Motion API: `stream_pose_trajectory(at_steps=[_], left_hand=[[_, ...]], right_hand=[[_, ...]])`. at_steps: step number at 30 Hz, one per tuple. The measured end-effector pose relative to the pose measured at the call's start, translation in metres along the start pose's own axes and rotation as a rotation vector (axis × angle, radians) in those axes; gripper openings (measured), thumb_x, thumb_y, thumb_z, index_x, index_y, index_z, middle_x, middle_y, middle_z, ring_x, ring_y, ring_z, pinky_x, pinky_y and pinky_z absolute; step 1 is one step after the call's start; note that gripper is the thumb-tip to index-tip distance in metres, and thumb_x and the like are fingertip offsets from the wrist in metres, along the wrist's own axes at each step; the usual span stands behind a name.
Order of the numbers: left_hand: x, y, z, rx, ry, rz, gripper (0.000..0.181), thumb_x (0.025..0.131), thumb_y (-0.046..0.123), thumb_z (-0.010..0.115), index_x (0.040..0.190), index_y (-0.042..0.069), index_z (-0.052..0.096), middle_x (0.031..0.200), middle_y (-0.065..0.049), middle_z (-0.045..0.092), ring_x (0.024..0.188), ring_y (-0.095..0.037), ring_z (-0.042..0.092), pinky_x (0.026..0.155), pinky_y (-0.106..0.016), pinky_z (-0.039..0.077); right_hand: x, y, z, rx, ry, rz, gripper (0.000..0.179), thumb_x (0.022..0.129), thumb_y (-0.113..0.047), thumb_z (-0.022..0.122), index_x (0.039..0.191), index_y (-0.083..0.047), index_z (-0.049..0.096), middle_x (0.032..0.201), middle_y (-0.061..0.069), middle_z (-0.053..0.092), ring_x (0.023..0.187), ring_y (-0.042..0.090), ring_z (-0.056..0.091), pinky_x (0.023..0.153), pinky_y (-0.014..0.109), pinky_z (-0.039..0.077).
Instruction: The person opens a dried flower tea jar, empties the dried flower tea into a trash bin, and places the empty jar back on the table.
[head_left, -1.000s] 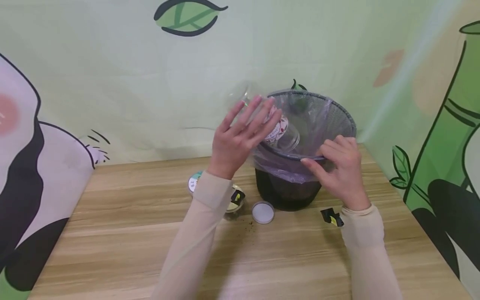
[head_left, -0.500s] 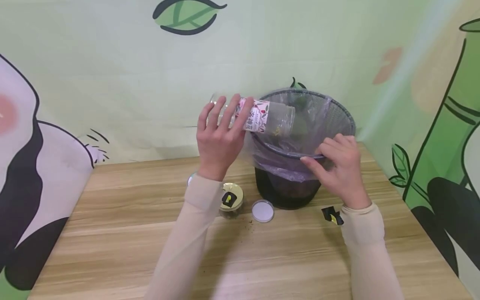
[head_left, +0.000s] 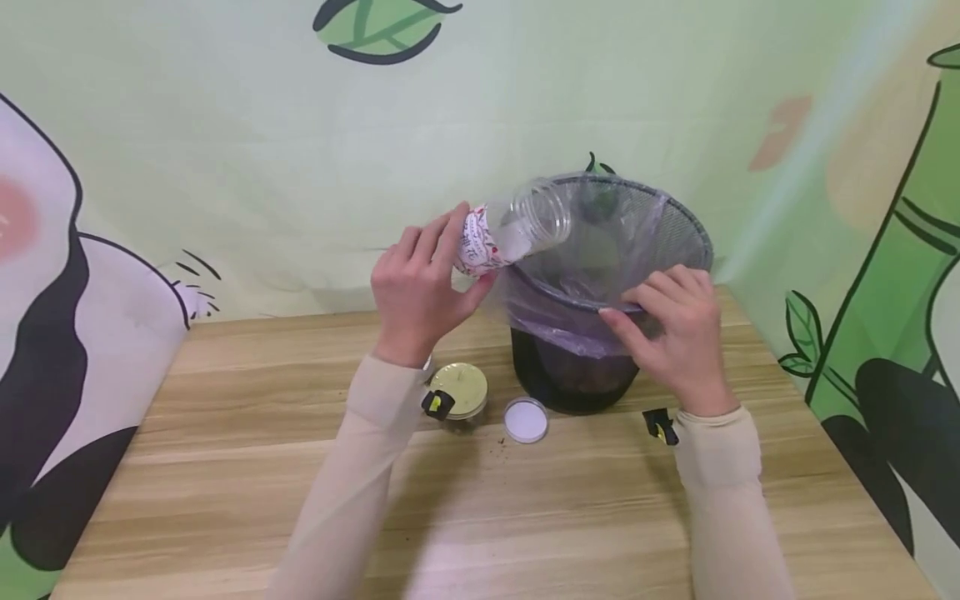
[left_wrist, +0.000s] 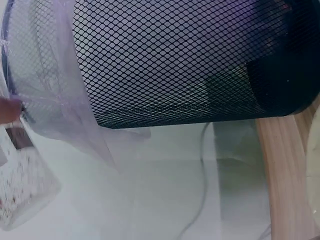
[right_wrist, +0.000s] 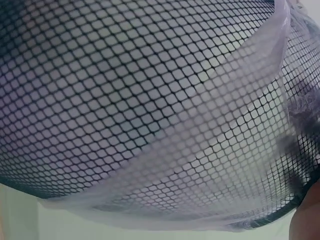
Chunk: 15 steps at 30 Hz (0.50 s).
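My left hand [head_left: 416,287] grips a clear jar [head_left: 517,233] with a floral paper label. The jar lies tilted, its uncovered mouth pointing right and up over the left rim of a black mesh wastebasket [head_left: 573,379]. Bits cling inside the jar [left_wrist: 25,187] in the left wrist view. A translucent purple bin liner [head_left: 558,329] is folded over the basket's rim. With thumb in front and fingers over the edge, my right hand [head_left: 678,337] holds the rim and liner at the front right. In the right wrist view, basket mesh [right_wrist: 125,75] and liner fill most of the picture.
On the wooden table [head_left: 247,467], left of the basket, stands a container with a yellow lid [head_left: 459,387]. A round white lid [head_left: 526,421] lies in front of the basket, beside some dark crumbs [head_left: 501,450]. A printed cloth wall [head_left: 300,183] rises behind.
My left hand has drawn left, turning the jar from mouth-down in the basket, through level, to mouth tipped upward. My right hand has stayed on the rim.
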<state>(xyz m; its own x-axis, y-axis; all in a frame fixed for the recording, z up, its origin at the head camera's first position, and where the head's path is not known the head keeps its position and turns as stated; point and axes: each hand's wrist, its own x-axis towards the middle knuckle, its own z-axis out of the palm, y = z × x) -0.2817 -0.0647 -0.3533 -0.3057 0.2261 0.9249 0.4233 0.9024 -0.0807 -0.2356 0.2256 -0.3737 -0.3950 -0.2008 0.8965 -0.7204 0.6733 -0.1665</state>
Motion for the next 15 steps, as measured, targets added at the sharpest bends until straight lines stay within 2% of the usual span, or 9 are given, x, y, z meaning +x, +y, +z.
stream_pose_trajectory(at_steps=[2, 5, 8, 10, 13, 15], left_hand=[[-0.004, -0.002, -0.001, -0.035, -0.02, -0.01, 0.071, 0.082, 0.057, 0.077, 0.132, 0.008, 0.066, 0.106, -0.009, 0.078, 0.082, -0.027, 0.069, 0.058, -0.037, 0.059], [-0.01, -0.005, -0.002, -0.086, -0.051, -0.028, 0.075, 0.081, 0.06, 0.077, 0.131, 0.005, 0.066, 0.098, -0.011, 0.077, 0.078, -0.027, 0.069, 0.054, -0.038, 0.057], [-0.015, -0.008, -0.004, -0.137, -0.088, -0.058, 0.077, 0.08, 0.059, 0.078, 0.131, 0.003, 0.065, 0.098, -0.012, 0.078, 0.077, -0.027, 0.07, 0.054, -0.039, 0.057], [-0.018, -0.01, -0.006, -0.169, -0.106, -0.077, 0.078, 0.079, 0.058, 0.078, 0.131, 0.002, 0.065, 0.101, -0.012, 0.078, 0.079, -0.027, 0.071, 0.056, -0.04, 0.058], [-0.023, -0.012, -0.009, -0.209, -0.121, -0.093, 0.076, 0.079, 0.056, 0.078, 0.13, 0.001, 0.065, 0.102, -0.013, 0.078, 0.078, -0.028, 0.071, 0.055, -0.041, 0.058], [-0.027, -0.014, -0.011, -0.232, -0.124, -0.09, 0.075, 0.079, 0.055, 0.078, 0.129, 0.0, 0.066, 0.1, -0.013, 0.078, 0.075, -0.028, 0.071, 0.055, -0.041, 0.058]], right_hand=[[0.001, -0.003, -0.001, -0.017, -0.003, -0.007, 0.059, 0.1, -0.057, 0.06, 0.084, -0.003, 0.075, 0.078, 0.013, 0.069, 0.079, 0.033, 0.057, 0.082, 0.052, 0.041], [0.005, -0.013, -0.003, -0.016, 0.039, -0.018, 0.055, 0.099, -0.055, 0.062, 0.1, -0.003, 0.079, 0.092, 0.016, 0.074, 0.089, 0.037, 0.063, 0.087, 0.055, 0.044], [0.013, -0.029, -0.004, 0.039, 0.109, -0.026, 0.048, 0.098, -0.05, 0.067, 0.11, -0.005, 0.079, 0.098, 0.016, 0.074, 0.094, 0.037, 0.065, 0.09, 0.053, 0.046], [0.02, -0.041, -0.002, 0.083, 0.128, -0.042, 0.043, 0.098, -0.045, 0.069, 0.113, -0.006, 0.078, 0.1, 0.015, 0.074, 0.095, 0.036, 0.065, 0.092, 0.049, 0.048], [0.029, -0.057, 0.004, 0.124, 0.089, -0.076, 0.04, 0.1, -0.038, 0.068, 0.121, -0.006, 0.075, 0.106, 0.015, 0.074, 0.099, 0.035, 0.067, 0.096, 0.043, 0.051], [0.033, -0.067, 0.011, 0.149, 0.04, -0.095, 0.041, 0.101, -0.034, 0.068, 0.129, -0.005, 0.071, 0.117, 0.015, 0.073, 0.107, 0.034, 0.068, 0.101, 0.04, 0.052]])
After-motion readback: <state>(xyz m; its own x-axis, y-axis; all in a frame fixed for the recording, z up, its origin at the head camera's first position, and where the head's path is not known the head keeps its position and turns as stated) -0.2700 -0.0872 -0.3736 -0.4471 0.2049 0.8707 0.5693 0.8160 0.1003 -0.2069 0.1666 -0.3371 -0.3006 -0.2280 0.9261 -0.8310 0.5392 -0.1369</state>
